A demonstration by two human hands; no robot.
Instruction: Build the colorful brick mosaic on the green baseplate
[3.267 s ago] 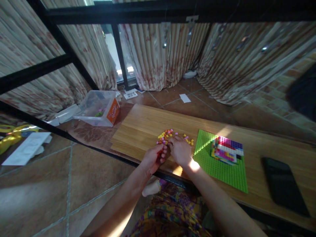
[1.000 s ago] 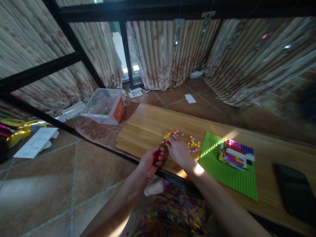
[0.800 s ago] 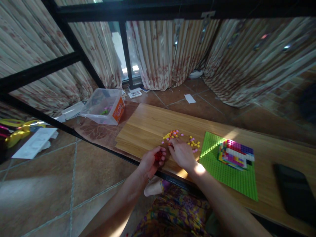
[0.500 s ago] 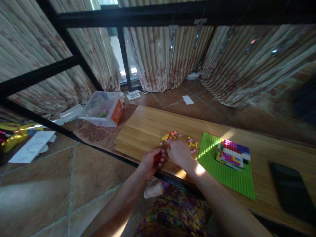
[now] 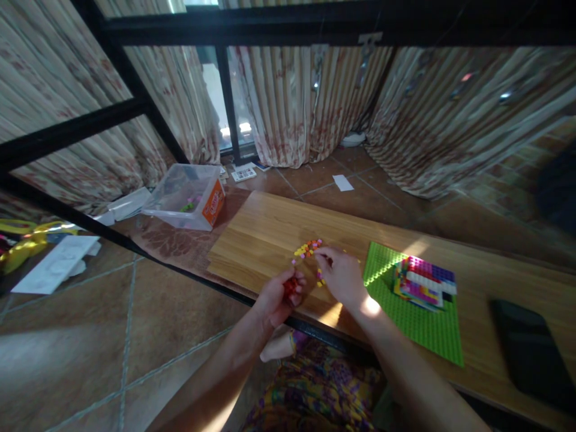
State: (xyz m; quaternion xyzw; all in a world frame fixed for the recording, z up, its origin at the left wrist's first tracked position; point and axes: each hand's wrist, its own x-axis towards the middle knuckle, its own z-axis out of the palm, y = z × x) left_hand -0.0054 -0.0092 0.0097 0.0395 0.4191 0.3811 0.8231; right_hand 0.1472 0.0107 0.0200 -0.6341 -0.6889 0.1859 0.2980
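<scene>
Left hand (image 5: 275,295) cupped round red bits (image 5: 291,287), by bench (image 5: 265,222) near edge. Right hand (image 5: 342,273) just beside, fingers bent narrow; too small to tell if pinching anything. Reds mostly collected, I'd judge. Left to do: loose bits (image 5: 308,248), yellow, orange, pink, mid-bench. Stack (image 5: 425,282) on green plate (image 5: 414,327), toward bench's right end, well apart.

Left hand (image 5: 275,298) cupped, red bricks (image 5: 290,287) inside curled fingers. Right hand (image 5: 341,276) over table (image 5: 265,231), fingers bunched near loose bricks (image 5: 308,248). Baseplate (image 5: 441,336) right of those fingers, dark device (image 5: 531,348) farther right; bin (image 5: 213,205) well left of all fingers.
</scene>
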